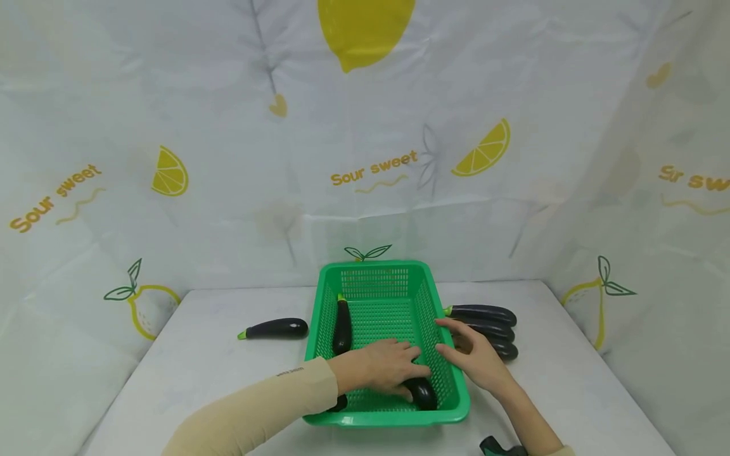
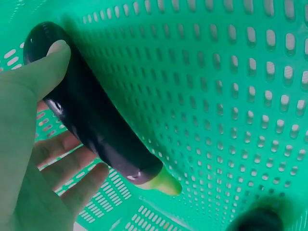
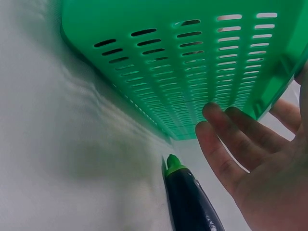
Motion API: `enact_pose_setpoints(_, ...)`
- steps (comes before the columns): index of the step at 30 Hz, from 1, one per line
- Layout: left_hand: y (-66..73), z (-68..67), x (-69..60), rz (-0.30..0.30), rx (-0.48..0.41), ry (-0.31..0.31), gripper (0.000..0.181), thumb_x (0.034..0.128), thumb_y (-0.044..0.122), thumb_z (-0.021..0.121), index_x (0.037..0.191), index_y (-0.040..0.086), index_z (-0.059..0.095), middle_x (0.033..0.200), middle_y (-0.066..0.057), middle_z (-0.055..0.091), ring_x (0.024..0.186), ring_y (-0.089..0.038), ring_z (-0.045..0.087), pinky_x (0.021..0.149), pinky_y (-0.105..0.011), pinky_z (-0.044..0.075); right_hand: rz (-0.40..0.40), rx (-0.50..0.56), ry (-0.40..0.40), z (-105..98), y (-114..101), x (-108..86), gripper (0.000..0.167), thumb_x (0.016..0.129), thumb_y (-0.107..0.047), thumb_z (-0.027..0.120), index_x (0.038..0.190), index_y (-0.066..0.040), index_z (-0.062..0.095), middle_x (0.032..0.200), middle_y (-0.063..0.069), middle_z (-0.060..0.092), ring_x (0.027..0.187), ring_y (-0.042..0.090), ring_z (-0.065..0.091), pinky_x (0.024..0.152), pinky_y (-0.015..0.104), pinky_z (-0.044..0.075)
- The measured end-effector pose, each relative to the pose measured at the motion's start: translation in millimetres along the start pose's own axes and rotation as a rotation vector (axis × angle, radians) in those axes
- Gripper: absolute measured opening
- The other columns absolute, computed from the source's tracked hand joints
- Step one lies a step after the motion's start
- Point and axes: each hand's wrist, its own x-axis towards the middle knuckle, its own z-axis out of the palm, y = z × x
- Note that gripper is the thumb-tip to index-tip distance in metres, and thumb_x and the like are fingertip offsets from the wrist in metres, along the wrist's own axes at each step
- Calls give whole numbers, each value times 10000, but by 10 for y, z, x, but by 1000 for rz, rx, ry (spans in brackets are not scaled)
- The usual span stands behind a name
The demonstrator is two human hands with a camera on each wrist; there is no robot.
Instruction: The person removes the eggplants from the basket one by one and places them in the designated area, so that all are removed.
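Inside the green plastic basket (image 1: 393, 418), my left hand (image 1: 382, 365) holds a dark eggplant (image 1: 423, 394) near the front right corner. In the left wrist view, the thumb lies across that eggplant (image 2: 91, 110) near its round end, and the other fingers are at its far side. My right hand (image 1: 476, 358) is at the basket's right rim, with loosely extended fingers (image 3: 224, 154) by the outer wall. Another eggplant (image 1: 342, 326) lies along the basket's left side. One more (image 1: 341, 403) is mostly hidden under the left forearm.
Several eggplants (image 1: 485, 313) lie stacked side by side right of the basket, partly behind the right hand. A single eggplant (image 1: 279, 328) lies on the white table (image 1: 228, 386) left of the basket. A lemon-printed white cloth (image 1: 365, 234) hangs behind. A dark object (image 1: 496, 447) shows at the front edge.
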Motion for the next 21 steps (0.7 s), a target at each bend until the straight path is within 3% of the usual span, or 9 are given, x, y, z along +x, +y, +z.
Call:
enact_pose_setpoints(4, -21, -43, -36, -26, -10, 13, 570, 950, 616, 588, 1446, 354, 486, 1300, 47, 539, 1173, -100, 549, 927, -303, 510, 0, -18, 8, 5, -4, 4, 501, 987, -207, 695, 1447, -92, 534, 1401, 203, 554, 1171, 365, 631, 890, 427, 573)
enact_pose_setpoints(11, -54, -148, -123, -79, 56, 7, 561, 955, 651, 546, 1442, 382, 474, 1354, 30, 523, 1200, -137, 539, 940, -346, 514, -18, -26, 15, 1, -5, 2, 492, 984, -202, 698, 1438, -91, 544, 1379, 199, 571, 1153, 352, 640, 868, 409, 579)
enact_pose_setpoints(17, -103, -237, -235, -110, 108, 45, 537, 961, 649, 543, 1420, 373, 500, 1361, 8, 538, 1197, -150, 552, 938, -352, 519, -15, -21, 18, 0, -10, 3, 495, 984, -202, 698, 1439, -85, 541, 1409, 209, 550, 1164, 363, 634, 865, 408, 581)
enact_pose_setpoints(21, -148, -306, -322, -135, 94, 68, 511, 968, 637, 548, 1399, 364, 516, 1319, 12, 549, 1154, -143, 561, 923, -347, 519, -9, -21, 18, 6, -12, 7, 497, 985, -197, 696, 1443, -89, 537, 1410, 208, 550, 1172, 372, 629, 877, 440, 576)
